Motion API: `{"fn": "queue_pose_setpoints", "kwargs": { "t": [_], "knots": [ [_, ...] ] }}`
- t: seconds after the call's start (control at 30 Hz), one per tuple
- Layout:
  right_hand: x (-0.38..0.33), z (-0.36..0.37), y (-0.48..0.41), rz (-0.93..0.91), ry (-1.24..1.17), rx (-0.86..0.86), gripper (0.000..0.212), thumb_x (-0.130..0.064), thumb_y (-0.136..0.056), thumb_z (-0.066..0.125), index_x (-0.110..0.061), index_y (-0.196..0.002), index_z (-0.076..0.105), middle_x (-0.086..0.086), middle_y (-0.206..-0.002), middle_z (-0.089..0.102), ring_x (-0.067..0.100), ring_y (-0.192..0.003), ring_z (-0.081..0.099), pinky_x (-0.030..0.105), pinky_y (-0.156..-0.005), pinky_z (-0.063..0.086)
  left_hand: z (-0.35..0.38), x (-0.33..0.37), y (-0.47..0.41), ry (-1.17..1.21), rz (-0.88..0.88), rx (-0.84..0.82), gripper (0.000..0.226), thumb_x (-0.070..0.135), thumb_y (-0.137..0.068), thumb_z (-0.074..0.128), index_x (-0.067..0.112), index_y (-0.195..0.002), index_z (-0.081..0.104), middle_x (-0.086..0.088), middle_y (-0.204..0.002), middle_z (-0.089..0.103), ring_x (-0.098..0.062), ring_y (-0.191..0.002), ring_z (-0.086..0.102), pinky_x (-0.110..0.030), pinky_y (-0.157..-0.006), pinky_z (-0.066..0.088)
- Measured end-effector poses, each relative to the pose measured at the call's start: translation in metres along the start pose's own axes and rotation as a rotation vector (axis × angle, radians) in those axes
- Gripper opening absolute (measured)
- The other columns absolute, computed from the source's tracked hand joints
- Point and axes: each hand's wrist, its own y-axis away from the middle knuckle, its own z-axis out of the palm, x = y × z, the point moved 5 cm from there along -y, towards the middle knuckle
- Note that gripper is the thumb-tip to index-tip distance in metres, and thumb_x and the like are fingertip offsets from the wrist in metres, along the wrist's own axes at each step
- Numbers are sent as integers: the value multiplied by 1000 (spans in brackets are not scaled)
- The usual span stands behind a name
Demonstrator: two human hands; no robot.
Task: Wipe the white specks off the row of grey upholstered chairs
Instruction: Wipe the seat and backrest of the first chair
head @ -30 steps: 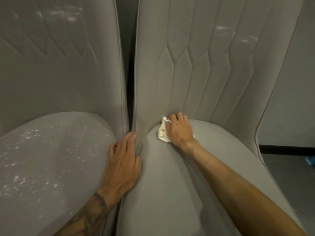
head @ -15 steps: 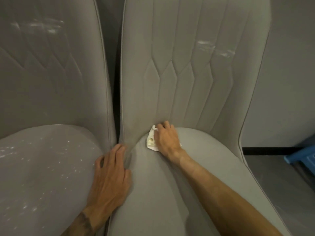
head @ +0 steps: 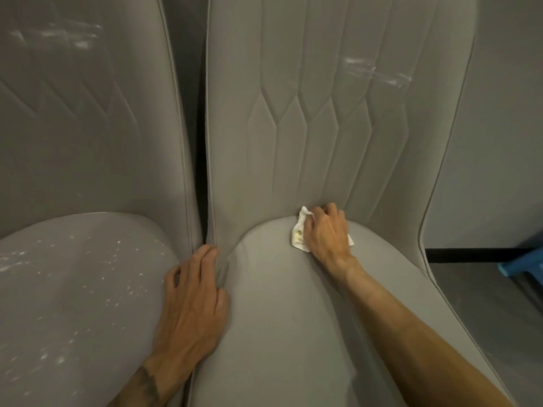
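Blue object (head: 526, 267) on dark floor (head: 484, 304); pale wall (head: 499, 142) behind.

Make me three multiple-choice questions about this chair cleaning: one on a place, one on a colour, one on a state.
1. Where does the wiping cloth lie?
A. on the floor
B. at the right chair's seat-back crease
C. on the left chair's seat

2. The cloth's colour?
A. white
B. blue
C. black

3. The left chair's seat is:
A. speckled white
B. spotless
C. covered by a towel

Answers: 1 B, the right hand presses it there; 2 A, white with yellowish stains; 3 A, specks dot it beside the left hand.
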Motion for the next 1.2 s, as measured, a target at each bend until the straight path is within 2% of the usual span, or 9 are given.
{"fn": "queue_pose_setpoints", "kwargs": {
  "t": [0.17, 0.33, 0.47, 0.57, 0.7, 0.9, 0.97, 1.07, 1.2],
  "knots": [
    [-92, 19, 24, -173, -218, -67, 29, -27, -101, 40, -12, -107, 64, 13, -111, 62, 32, -109, 50, 39, -97, 34, -2, 1, 0, -14, -7, 3, 65, 26, -84, 33, 9, -145, 50, -11, -149, 50, -32, -133, 54, -53, -108, 40],
    [-93, 5, 33, -284, -455, -152, 18, -21, -100, 50, -10, -97, 63, 14, -101, 56, 35, -101, 52, 41, -94, 40, -9, 10, -18, -53, -16, 108, 53, 29, -92, 38, 8, -138, 55, -14, -140, 55, -36, -122, 61, -53, -96, 47],
    [-75, -18, 20, -210, -478, 28, 18, -24, -101, 48, -13, -103, 63, 9, -103, 50, 29, -99, 48, 42, -92, 41, -30, 23, -62, -67, 9, 305, 42, 21, -95, 56, 7, -135, 56, -18, -140, 51, -40, -123, 56, -54, -99, 44],
    [-61, -50, -1, -218, -479, 228, 18, -20, -99, 52, -15, -112, 64, 7, -101, 49, 26, -96, 48, 42, -89, 44, -49, 28, -95, -67, 47, 414, 50, 16, -93, 67, 6, -139, 52, -20, -149, 46, -40, -132, 52, -54, -104, 41],
    [-45, -110, -37, -253, -480, 500, 20, -18, -98, 53, -16, -116, 62, 4, -100, 46, 24, -93, 50, 41, -85, 47, -78, 40, -137, -117, 140, 542, 60, 20, -98, 60, 5, -153, 39, -17, -161, 37, -37, -143, 43, -53, -117, 34],
    [-27, -202, -105, -336, -310, 821, 26, -16, -96, 52, -21, -120, 60, 10, -107, 49, 27, -98, 50, 35, -88, 45, -119, 62, -201, -115, 247, 671, 55, 23, -101, 58, 3, -150, 42, -21, -163, 35, -43, -148, 37, -54, -121, 31],
    [-21, -215, -125, -343, -191, 865, 25, -19, -96, 51, -24, -120, 58, 9, -108, 49, 27, -99, 49, 35, -89, 43, -133, 67, -218, -124, 276, 712, 57, 27, -103, 55, 6, -153, 39, -20, -163, 35, -43, -148, 36, -53, -121, 30],
    [-12, -198, -136, -334, -41, 829, 25, -23, -96, 49, -19, -121, 52, 11, -113, 51, 32, -102, 49, 38, -93, 38, -150, 74, -239, -97, 308, 759, 55, 28, -103, 52, 8, -152, 39, -20, -163, 34, -43, -149, 35, -53, -122, 29],
    [5, -167, -122, -379, 9, 791, 26, -23, -95, 50, -15, -120, 53, 11, -116, 48, 30, -106, 45, 36, -93, 36, -150, 73, -244, -74, 331, 802, 54, 26, -103, 51, 7, -153, 39, -21, -163, 32, -43, -148, 34, -53, -122, 28]
  ]
}}
